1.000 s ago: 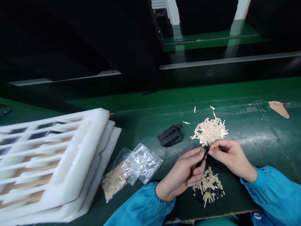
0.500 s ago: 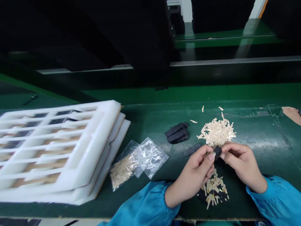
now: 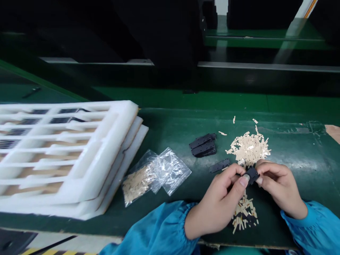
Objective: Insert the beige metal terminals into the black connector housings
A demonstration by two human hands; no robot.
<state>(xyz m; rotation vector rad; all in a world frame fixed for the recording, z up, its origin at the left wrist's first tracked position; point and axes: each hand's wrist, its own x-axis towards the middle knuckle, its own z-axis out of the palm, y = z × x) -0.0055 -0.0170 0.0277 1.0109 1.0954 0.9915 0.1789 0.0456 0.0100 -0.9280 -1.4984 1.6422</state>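
Note:
My left hand [image 3: 219, 200] pinches a small flat black plate [image 3: 251, 174] with holes in it, thumb on top. At the plate's right edge, the thumb and forefinger of my right hand [image 3: 283, 186] are closed on it; any small piece between those fingertips is hidden. Just beyond my hands lies a heap of thin beige strips [image 3: 249, 147]. A smaller scatter of strips [image 3: 244, 212] lies below the plate, partly covered by my left hand. One more black plate [image 3: 220, 165] rests left of my fingers, with a stack of similar plates [image 3: 203, 145] behind it.
Two overlapping clear plastic bags [image 3: 172, 171] lie left of my arm, one with beige strips inside. Stacked white foam trays [image 3: 89, 177] with slots fill the left of the green table [image 3: 170, 120]. A brown patch [image 3: 333, 132] shows at the far right.
The black plate has been turned so its flat face shows more, and it sits slightly lower and further right. Both hands stay on it. The whole view has shifted a little.

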